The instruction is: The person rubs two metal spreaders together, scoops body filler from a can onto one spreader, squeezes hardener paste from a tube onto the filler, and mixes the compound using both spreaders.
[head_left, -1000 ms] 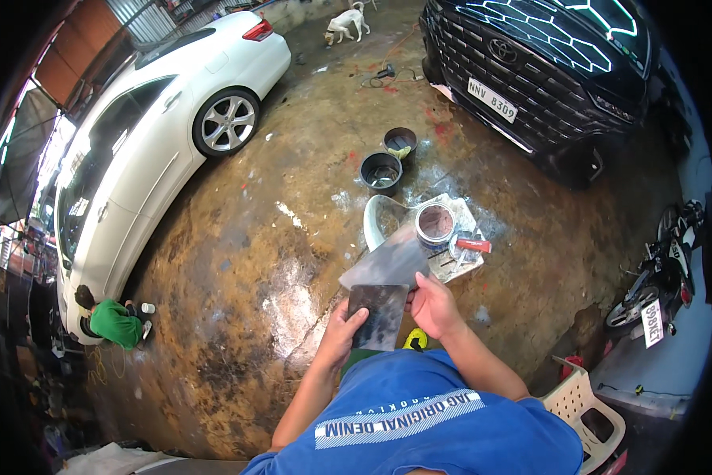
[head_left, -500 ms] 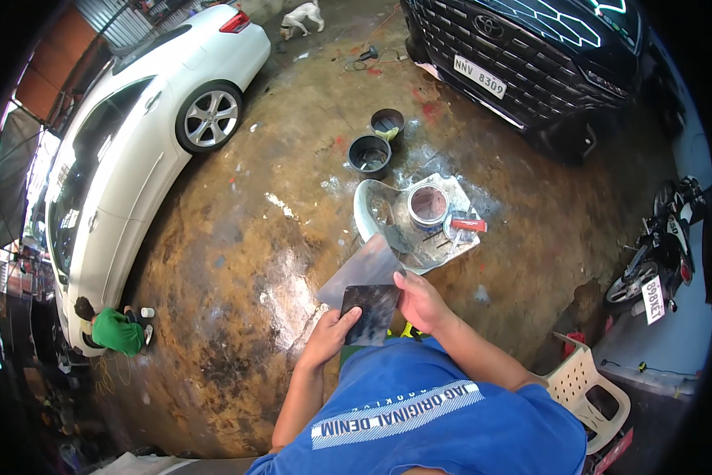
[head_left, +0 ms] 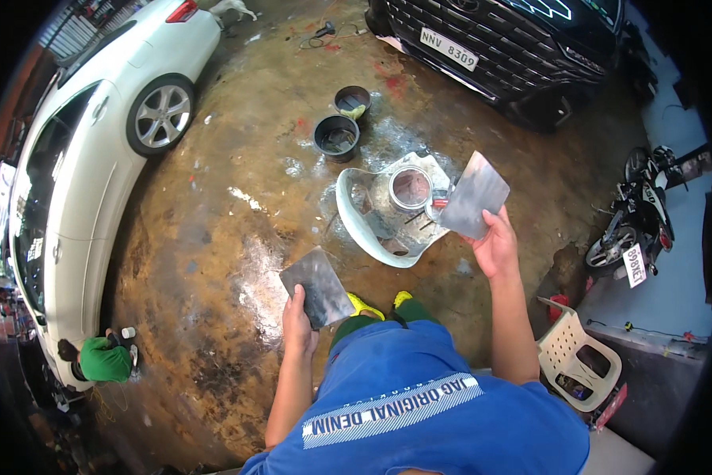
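Metal plates (head_left: 318, 286) in both hands

Left hand (head_left: 298, 319) grips a flat metal plate (head_left: 318, 286), dull grey and smeared dark. Right hand (head_left: 494, 245) holds a second metal sheet (head_left: 475, 195), paler, with a soft brushed sheen. Below lies a white plastic panel (head_left: 354, 222), smooth and glossy, and on it a tin can (head_left: 410, 188) with a bright metal rim. The concrete floor (head_left: 237, 214) looks rough, stained brown, wet-shiny in patches. Two black plastic buckets (head_left: 337, 136) look matt.
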Available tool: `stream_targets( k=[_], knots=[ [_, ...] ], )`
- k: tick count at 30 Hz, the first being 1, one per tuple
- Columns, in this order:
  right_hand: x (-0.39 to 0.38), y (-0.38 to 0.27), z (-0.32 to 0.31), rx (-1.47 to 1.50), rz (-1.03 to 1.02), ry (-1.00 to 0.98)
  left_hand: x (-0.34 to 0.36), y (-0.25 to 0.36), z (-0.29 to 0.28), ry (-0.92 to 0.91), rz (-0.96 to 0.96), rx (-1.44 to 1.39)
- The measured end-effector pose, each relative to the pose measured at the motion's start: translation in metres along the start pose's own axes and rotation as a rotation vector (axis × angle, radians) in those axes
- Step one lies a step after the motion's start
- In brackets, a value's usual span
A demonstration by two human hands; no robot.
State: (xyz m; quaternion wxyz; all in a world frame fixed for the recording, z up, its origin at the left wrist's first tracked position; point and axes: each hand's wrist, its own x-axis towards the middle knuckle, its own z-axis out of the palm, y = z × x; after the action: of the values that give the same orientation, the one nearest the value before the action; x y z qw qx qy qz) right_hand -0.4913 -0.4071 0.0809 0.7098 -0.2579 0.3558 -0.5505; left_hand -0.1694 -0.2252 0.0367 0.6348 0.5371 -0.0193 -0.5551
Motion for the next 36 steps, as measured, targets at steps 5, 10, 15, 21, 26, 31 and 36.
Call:
stream_targets(
  k=[5,10,15,21,26,31,36],
  knots=[
    [-0.001,0.053,-0.061,-0.031,0.122,0.209,0.047,-0.007,-0.004,-0.030,-0.142,-0.084],
    [-0.016,0.072,-0.071,0.048,0.250,0.338,0.095,-0.028,0.007,-0.076,-0.168,0.041],
    [0.034,0.067,-0.094,-0.124,0.323,0.359,0.144,-0.045,0.032,-0.112,-0.249,0.061],
    [0.139,0.081,-0.099,-0.803,0.464,0.345,0.184,-0.077,0.052,-0.096,-0.287,0.297],
    [0.238,0.135,-0.106,-1.627,0.270,-0.162,0.195,-0.100,0.052,-0.057,-0.277,0.340],
    [0.291,0.188,-0.105,-1.874,0.406,-0.347,0.195,-0.108,0.046,0.019,-0.306,0.198],
    [0.313,0.235,-0.123,-1.965,0.400,-0.322,0.193,-0.104,0.047,0.039,-0.317,0.261]
  ],
)
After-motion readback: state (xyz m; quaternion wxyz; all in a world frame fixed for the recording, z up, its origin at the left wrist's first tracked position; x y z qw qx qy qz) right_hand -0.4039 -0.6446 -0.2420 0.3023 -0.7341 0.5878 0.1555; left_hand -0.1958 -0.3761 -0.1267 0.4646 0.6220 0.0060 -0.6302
